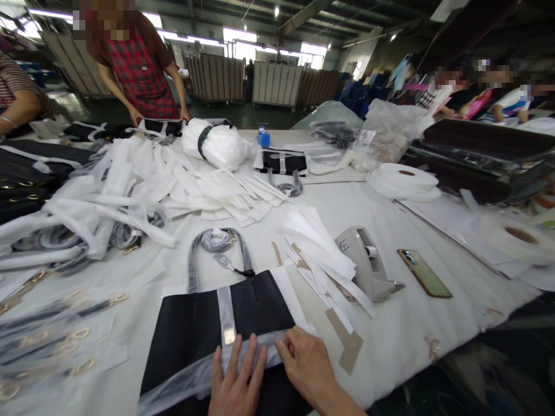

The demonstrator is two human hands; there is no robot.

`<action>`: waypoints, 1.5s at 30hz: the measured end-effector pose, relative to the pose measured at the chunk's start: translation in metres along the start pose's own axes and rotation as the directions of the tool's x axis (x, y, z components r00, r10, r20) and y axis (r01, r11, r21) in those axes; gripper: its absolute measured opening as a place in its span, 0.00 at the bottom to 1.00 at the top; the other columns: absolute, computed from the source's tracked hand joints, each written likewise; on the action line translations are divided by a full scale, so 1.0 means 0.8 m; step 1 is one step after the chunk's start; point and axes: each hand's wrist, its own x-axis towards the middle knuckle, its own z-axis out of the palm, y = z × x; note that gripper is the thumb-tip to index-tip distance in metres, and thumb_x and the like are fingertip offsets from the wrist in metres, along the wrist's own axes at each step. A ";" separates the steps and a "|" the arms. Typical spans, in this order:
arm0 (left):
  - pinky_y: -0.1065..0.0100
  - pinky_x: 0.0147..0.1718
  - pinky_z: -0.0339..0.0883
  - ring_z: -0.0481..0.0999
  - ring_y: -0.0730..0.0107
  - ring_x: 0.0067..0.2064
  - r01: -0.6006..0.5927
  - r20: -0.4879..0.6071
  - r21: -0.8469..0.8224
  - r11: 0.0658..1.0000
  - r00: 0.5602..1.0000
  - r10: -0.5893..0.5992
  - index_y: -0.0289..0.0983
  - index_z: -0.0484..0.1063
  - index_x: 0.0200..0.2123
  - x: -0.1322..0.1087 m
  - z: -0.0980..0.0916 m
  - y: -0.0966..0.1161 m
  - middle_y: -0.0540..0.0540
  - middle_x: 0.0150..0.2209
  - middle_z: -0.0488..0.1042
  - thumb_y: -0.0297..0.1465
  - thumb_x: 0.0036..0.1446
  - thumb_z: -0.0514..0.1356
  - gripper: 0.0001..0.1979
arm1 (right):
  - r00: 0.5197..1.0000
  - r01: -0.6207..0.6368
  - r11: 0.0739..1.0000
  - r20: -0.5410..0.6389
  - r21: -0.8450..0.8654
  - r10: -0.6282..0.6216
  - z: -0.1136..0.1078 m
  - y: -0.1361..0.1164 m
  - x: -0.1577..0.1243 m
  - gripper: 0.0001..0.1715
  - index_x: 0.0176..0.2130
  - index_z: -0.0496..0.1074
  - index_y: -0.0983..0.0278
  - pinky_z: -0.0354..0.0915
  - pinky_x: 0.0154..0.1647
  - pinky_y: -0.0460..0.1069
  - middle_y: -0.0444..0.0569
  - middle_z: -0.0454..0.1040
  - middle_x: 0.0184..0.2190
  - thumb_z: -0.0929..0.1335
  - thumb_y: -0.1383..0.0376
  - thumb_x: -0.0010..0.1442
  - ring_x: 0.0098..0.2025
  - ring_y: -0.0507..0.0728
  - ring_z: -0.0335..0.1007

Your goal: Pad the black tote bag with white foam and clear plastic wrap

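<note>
A black handbag (203,323) lies flat on the white table (411,329) in front of me, its wrapped handle (217,245) pointing away. A white paper strip (199,375) runs across the bag's lower part, and a narrower strip (226,315) runs down its middle. My left hand (236,381) lies flat on the wide strip with fingers spread. My right hand (306,361) presses the strip's right end at the bag's edge, fingers bent.
A grey tape dispenser (368,263), a phone (424,273) and loose paper strips (321,248) lie to the right. White tape rolls (403,180) sit further back. Piled white wrapping and strapped pieces cover the left. A person in a red plaid apron (139,69) works across the table.
</note>
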 end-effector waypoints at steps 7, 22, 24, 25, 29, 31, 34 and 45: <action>0.51 0.67 0.34 0.58 0.56 0.64 -0.221 -0.054 -0.051 0.974 0.974 0.219 0.35 0.68 0.54 0.019 0.008 0.012 0.43 0.59 0.67 0.36 0.60 0.54 0.20 | 0.997 -0.078 0.986 -0.010 0.144 0.080 -0.002 0.004 0.003 0.13 0.22 0.67 0.62 0.56 0.27 0.47 0.42 0.70 0.21 0.66 0.67 0.58 0.24 0.52 0.67; 0.57 0.66 0.38 0.67 0.61 0.57 -0.079 -0.185 -0.161 0.984 0.982 0.049 0.35 0.72 0.50 0.035 0.009 0.030 0.46 0.54 0.73 0.32 0.59 0.53 0.18 | 0.996 -0.046 0.970 -0.068 0.239 0.064 0.003 0.012 0.002 0.05 0.32 0.65 0.60 0.58 0.26 0.47 0.39 0.66 0.19 0.61 0.65 0.60 0.23 0.53 0.67; 0.58 0.66 0.39 0.67 0.62 0.56 -0.073 -0.194 -0.169 0.983 0.980 0.039 0.36 0.73 0.50 0.037 0.010 0.029 0.47 0.54 0.73 0.32 0.58 0.54 0.18 | 0.996 -0.022 0.972 -0.079 0.234 0.042 0.003 0.012 0.002 0.06 0.34 0.67 0.60 0.58 0.26 0.47 0.40 0.68 0.20 0.61 0.65 0.60 0.23 0.54 0.68; 0.59 0.66 0.39 0.67 0.63 0.56 -0.065 -0.200 -0.175 0.982 0.979 0.029 0.37 0.72 0.50 0.037 0.011 0.029 0.47 0.54 0.73 0.33 0.58 0.54 0.18 | 0.996 -0.012 0.973 -0.085 0.231 0.032 0.003 0.013 0.002 0.07 0.35 0.67 0.60 0.59 0.27 0.47 0.40 0.68 0.20 0.61 0.64 0.61 0.24 0.54 0.68; 0.61 0.65 0.43 0.67 0.64 0.56 -0.038 -0.265 -0.196 0.980 0.964 -0.016 0.38 0.73 0.49 0.040 0.017 0.030 0.49 0.51 0.75 0.34 0.57 0.53 0.18 | 0.993 0.007 0.977 -0.114 0.214 0.018 0.004 0.015 0.004 0.09 0.35 0.68 0.59 0.60 0.26 0.48 0.41 0.70 0.21 0.61 0.61 0.61 0.24 0.55 0.69; 0.62 0.65 0.45 0.68 0.65 0.54 -0.019 -0.310 -0.203 0.979 0.950 -0.046 0.39 0.75 0.47 0.043 0.020 0.033 0.49 0.49 0.77 0.33 0.57 0.53 0.17 | 0.992 0.014 0.978 -0.123 0.208 0.012 0.006 0.017 0.004 0.09 0.34 0.68 0.59 0.60 0.25 0.48 0.42 0.70 0.21 0.61 0.61 0.61 0.24 0.55 0.69; 0.64 0.64 0.47 0.71 0.67 0.51 0.006 -0.381 -0.214 0.977 0.920 -0.089 0.39 0.76 0.43 0.049 0.022 0.035 0.49 0.46 0.78 0.31 0.56 0.52 0.16 | 0.992 0.029 0.978 -0.130 0.206 -0.002 0.009 0.022 0.005 0.08 0.34 0.68 0.59 0.60 0.24 0.47 0.42 0.70 0.21 0.61 0.61 0.61 0.23 0.55 0.69; 0.54 0.55 0.65 0.75 0.58 0.49 0.003 -0.417 0.147 0.989 0.907 0.059 0.49 0.77 0.40 0.037 0.078 0.051 0.47 0.45 0.79 0.36 0.53 0.58 0.11 | 0.990 0.063 0.973 -0.140 0.224 -0.032 0.018 0.034 0.008 0.10 0.31 0.69 0.56 0.65 0.24 0.49 0.41 0.71 0.20 0.61 0.58 0.61 0.22 0.56 0.70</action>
